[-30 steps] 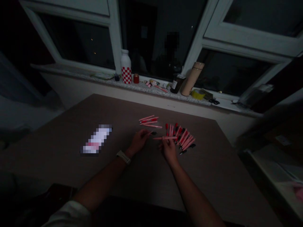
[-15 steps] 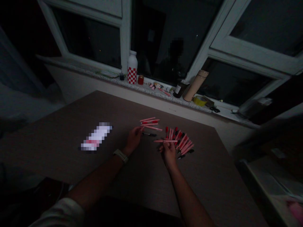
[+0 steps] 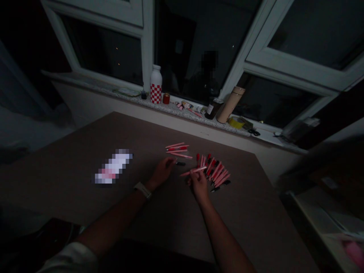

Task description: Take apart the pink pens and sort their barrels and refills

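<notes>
right hand (image 3: 197, 184): clamped on a pink pen (image 3: 193, 171), gripped near one end, free end pointing toward the left hand
left hand (image 3: 161, 172): low over the bench (image 3: 85, 144), fingers stretched toward a small dark pen part (image 3: 180, 163) just past the fingertips; too dim to tell whether it pinches anything
pen pile (image 3: 217, 173): fanned, pens touching, just to the right of the right hand
pen row (image 3: 178, 149): four pens laid out just beyond the left hand
risk, visibility: the light is poor and the dark part nearly blends into the bench, so a fingertip could nudge it away
risk, pile: the right knuckles sit close, so a wrist turn could sweep the round barrels and set them rolling
risk, grip: end-held pen with a long free length could tip out of the fingers
</notes>
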A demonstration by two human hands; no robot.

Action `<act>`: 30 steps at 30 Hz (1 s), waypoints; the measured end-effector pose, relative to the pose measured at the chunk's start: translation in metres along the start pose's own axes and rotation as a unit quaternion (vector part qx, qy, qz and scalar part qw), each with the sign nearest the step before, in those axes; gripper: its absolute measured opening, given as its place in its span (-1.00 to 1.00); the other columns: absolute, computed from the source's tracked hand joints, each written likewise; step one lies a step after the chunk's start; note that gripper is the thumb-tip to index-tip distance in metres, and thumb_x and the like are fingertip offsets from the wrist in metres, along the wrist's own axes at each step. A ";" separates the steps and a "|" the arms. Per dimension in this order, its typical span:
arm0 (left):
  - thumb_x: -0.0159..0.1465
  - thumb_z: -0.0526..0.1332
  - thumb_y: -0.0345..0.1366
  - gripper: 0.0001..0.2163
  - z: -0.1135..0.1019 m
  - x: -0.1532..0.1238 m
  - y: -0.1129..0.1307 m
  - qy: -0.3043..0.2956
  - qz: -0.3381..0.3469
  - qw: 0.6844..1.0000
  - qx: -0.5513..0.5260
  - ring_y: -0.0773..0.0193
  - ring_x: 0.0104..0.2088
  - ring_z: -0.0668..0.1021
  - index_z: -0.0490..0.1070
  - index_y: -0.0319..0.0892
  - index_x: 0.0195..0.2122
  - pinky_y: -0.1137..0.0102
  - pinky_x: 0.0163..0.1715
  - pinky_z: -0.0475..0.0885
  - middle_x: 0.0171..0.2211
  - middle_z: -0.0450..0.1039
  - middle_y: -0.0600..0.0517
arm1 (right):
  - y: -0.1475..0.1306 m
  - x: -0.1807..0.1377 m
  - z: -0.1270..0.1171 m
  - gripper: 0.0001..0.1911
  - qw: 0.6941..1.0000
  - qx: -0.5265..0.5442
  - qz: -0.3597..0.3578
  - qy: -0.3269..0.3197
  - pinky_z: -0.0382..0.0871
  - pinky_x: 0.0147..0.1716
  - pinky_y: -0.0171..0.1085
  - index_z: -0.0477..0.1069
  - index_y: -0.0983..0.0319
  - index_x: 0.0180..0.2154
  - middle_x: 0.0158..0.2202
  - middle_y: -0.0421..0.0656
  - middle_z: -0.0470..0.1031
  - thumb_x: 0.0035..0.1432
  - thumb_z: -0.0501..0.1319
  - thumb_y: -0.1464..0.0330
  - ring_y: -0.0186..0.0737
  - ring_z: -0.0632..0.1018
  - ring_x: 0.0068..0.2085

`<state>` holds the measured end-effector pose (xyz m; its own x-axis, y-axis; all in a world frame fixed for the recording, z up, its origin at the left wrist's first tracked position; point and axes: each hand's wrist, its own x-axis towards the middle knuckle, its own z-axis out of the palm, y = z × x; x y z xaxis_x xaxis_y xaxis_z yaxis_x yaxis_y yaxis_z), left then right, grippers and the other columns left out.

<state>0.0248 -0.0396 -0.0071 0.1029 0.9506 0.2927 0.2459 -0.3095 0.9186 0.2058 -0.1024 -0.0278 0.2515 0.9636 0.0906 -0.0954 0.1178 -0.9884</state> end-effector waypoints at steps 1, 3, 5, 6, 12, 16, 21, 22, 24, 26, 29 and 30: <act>0.28 0.19 -0.07 -0.74 0.002 -0.002 0.000 -0.008 0.009 1.000 0.005 0.13 -0.29 0.58 0.51 -0.15 -0.23 0.34 -0.27 0.43 -0.32 0.58 -0.04 | -0.001 0.000 0.000 -0.60 1.000 0.003 0.001 -0.002 0.23 -0.63 -0.39 0.34 0.20 -0.30 -0.61 -0.32 0.39 0.06 0.32 0.03 -0.35 0.41 -0.61; 0.29 0.20 -0.10 -0.77 0.005 -0.005 0.000 -0.026 0.027 0.999 0.018 0.13 -0.25 0.58 0.50 -0.13 -0.22 0.32 -0.23 0.43 -0.27 0.58 -0.04 | -0.001 0.000 0.000 -0.61 1.000 0.008 0.001 -0.004 0.26 -0.63 -0.39 0.36 0.21 -0.30 -0.57 -0.29 0.42 0.02 0.36 0.05 -0.35 0.43 -0.60; 0.30 0.19 -0.12 -0.79 0.008 -0.008 -0.001 -0.050 0.046 0.997 0.030 0.14 -0.24 0.57 0.49 -0.13 -0.21 0.32 -0.21 0.43 -0.26 0.57 -0.04 | -0.002 0.000 0.001 -0.62 1.000 0.011 -0.006 -0.005 0.29 -0.63 -0.39 0.38 0.21 -0.30 -0.53 -0.27 0.45 0.01 0.38 0.08 -0.35 0.45 -0.59; 0.30 0.18 -0.13 -0.79 0.009 -0.010 -0.001 -0.064 0.058 0.996 0.036 0.15 -0.24 0.56 0.48 -0.13 -0.20 0.32 -0.20 0.43 -0.25 0.56 -0.03 | -0.002 0.000 0.001 -0.63 1.000 0.012 -0.010 -0.008 0.30 -0.63 -0.39 0.39 0.22 -0.30 -0.51 -0.26 0.46 0.01 0.38 0.10 -0.35 0.46 -0.58; 0.35 0.13 -0.13 -0.78 0.008 -0.012 0.004 -0.111 0.077 0.987 0.084 0.14 -0.20 0.55 0.46 -0.15 -0.17 0.30 -0.17 0.41 -0.22 0.54 -0.06 | -0.001 0.001 0.002 -0.64 1.000 0.023 -0.006 -0.013 0.29 -0.65 -0.42 0.39 0.22 -0.30 -0.47 -0.23 0.51 -0.01 0.41 0.13 -0.38 0.47 -0.59; 0.34 0.15 -0.16 -0.79 0.007 -0.011 0.003 -0.136 0.073 0.983 0.095 0.15 -0.19 0.55 0.46 -0.18 -0.18 0.30 -0.15 0.40 -0.20 0.55 -0.06 | 0.001 0.002 0.002 -0.62 1.000 0.028 0.000 -0.007 0.30 -0.64 -0.43 0.40 0.23 -0.28 -0.44 -0.22 0.54 -0.03 0.42 0.14 -0.39 0.47 -0.60; 0.35 0.17 -0.14 -0.78 0.007 -0.011 0.002 -0.165 0.076 0.979 0.089 0.18 -0.19 0.57 0.48 -0.17 -0.16 0.32 -0.13 0.41 -0.21 0.57 -0.04 | 0.001 0.001 0.002 -0.61 0.999 0.045 0.002 -0.016 0.31 -0.64 -0.44 0.38 0.23 -0.26 -0.36 -0.18 0.58 -0.05 0.43 0.18 -0.41 0.48 -0.59; 0.35 0.16 -0.12 -0.77 0.007 -0.011 0.002 -0.168 0.076 0.979 0.089 0.18 -0.19 0.57 0.48 -0.16 -0.17 0.32 -0.14 0.41 -0.21 0.57 -0.03 | 0.000 0.001 0.002 -0.62 0.999 0.047 0.002 -0.023 0.31 -0.63 -0.44 0.38 0.23 -0.26 -0.33 -0.16 0.59 -0.04 0.43 0.19 -0.41 0.49 -0.58; 0.34 0.16 -0.10 -0.76 0.007 -0.011 0.003 -0.167 0.074 0.979 0.086 0.17 -0.20 0.57 0.48 -0.15 -0.18 0.32 -0.15 0.42 -0.22 0.57 -0.02 | -0.001 0.000 0.002 -0.63 0.998 0.048 0.002 -0.032 0.32 -0.63 -0.44 0.37 0.23 -0.26 -0.31 -0.14 0.60 -0.01 0.41 0.19 -0.40 0.50 -0.57; 0.33 0.17 -0.09 -0.75 0.007 -0.012 0.004 -0.158 0.067 0.982 0.080 0.17 -0.20 0.58 0.48 -0.15 -0.18 0.32 -0.15 0.43 -0.21 0.58 -0.02 | -0.002 0.000 0.002 -0.64 0.998 0.044 0.003 -0.038 0.33 -0.63 -0.43 0.37 0.23 -0.24 -0.33 -0.15 0.60 0.01 0.40 0.18 -0.38 0.52 -0.57; 0.33 0.17 -0.10 -0.76 0.007 -0.012 0.004 -0.152 0.057 0.983 0.080 0.16 -0.18 0.58 0.48 -0.15 -0.18 0.30 -0.14 0.44 -0.21 0.58 -0.04 | -0.003 0.001 0.004 -0.61 0.999 0.036 0.004 -0.038 0.35 -0.63 -0.42 0.37 0.23 -0.24 -0.34 -0.16 0.59 0.00 0.40 0.14 -0.35 0.54 -0.56; 0.33 0.16 -0.10 -0.76 0.006 -0.011 0.004 -0.146 0.055 0.984 0.083 0.16 -0.19 0.59 0.48 -0.15 -0.18 0.30 -0.14 0.44 -0.21 0.58 -0.04 | -0.003 0.001 0.004 -0.60 0.999 0.035 0.005 -0.034 0.35 -0.64 -0.41 0.36 0.22 -0.25 -0.34 -0.16 0.59 -0.01 0.40 0.13 -0.34 0.54 -0.56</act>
<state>0.0307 -0.0515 -0.0087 0.4045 0.8715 0.2772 0.3698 -0.4331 0.8220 0.2022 -0.1003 -0.0243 0.1846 0.9786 0.0913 -0.1659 0.1226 -0.9785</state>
